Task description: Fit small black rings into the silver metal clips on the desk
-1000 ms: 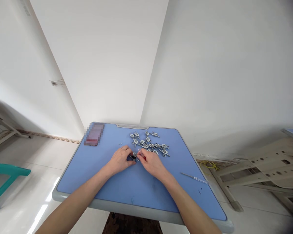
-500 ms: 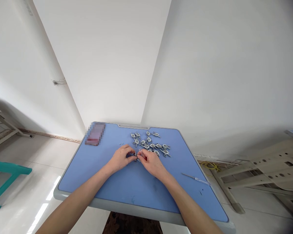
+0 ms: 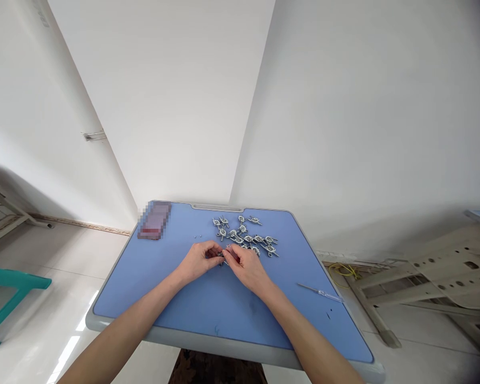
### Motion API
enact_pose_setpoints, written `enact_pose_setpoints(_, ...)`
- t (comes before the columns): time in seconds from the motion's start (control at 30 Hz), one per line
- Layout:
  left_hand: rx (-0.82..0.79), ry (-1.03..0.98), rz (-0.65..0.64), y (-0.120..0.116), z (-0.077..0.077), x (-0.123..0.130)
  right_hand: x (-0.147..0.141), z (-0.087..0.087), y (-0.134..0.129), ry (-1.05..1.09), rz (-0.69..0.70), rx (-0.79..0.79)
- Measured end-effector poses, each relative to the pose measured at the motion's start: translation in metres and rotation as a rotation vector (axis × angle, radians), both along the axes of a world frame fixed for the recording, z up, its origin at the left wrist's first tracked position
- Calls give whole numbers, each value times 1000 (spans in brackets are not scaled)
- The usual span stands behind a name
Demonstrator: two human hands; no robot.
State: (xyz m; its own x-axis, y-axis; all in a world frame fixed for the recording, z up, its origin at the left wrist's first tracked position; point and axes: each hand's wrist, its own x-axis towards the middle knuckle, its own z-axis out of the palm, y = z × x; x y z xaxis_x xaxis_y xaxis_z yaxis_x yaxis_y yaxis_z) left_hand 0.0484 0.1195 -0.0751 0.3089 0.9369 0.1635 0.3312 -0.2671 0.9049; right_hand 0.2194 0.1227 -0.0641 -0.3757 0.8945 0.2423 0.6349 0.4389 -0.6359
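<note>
My fingertips have just drawn in closer around the metal piece, so that most of it is now tucked out of sight between my two hands. I take this to mean that the work is at a fine, fingertip stage, with the piece needing steadying from both sides. It sits at the near edge of the cluster of metal parts, just above or on the tabletop; I cannot tell which. My left hand is curled, thumb and forefinger nearly closed, pinching the piece from its left. My right hand is bunched at the other side, thumb and fingers drawn together with their tips at the piece, but I cannot tell whether they grip it or something small.

Against the picture of a second ago, the gap between my hands is narrower: then the left fingers stood wider and a dark round middle showed on the piece, and now only a sliver is visible. The patch of red that showed by my right fingertips is one I can no longer make out. The rest lies as it did: the screwdriver well to the right of the cluster and nearer me, the blurred flat object well to its left, and two tiny bits just left of it.
</note>
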Motion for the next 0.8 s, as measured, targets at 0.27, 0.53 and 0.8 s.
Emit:
enact_pose_setpoints(0.27,-43,-108,202,10,-2,-11,3,-6,5,68,-165,70)
enact_pose_setpoints(0.53,-184,-450,339,25,6,-34,-4,-10,13,-157,-64,246)
enact_pose_setpoints(0.8,-244,-601,383,24,8,-38,-39,9,18,-620,223,443)
